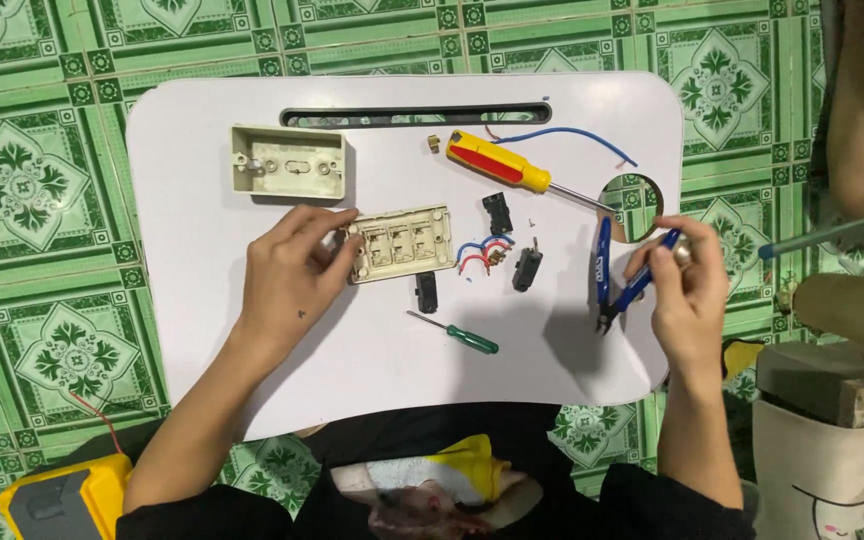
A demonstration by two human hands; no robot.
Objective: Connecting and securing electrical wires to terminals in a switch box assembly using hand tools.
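My left hand grips the left end of a cream switch plate lying on the white lap table. My right hand holds blue-handled pliers by one handle near the table's right edge, jaws pointing down toward me. Short red and blue wires and three small black switch modules lie between my hands. A cream back box sits beyond my left hand.
A yellow and red screwdriver and a loose blue wire lie at the table's far side. A small green screwdriver lies nearer me. A yellow multimeter rests on the green tiled floor, bottom left. Bags stand at right.
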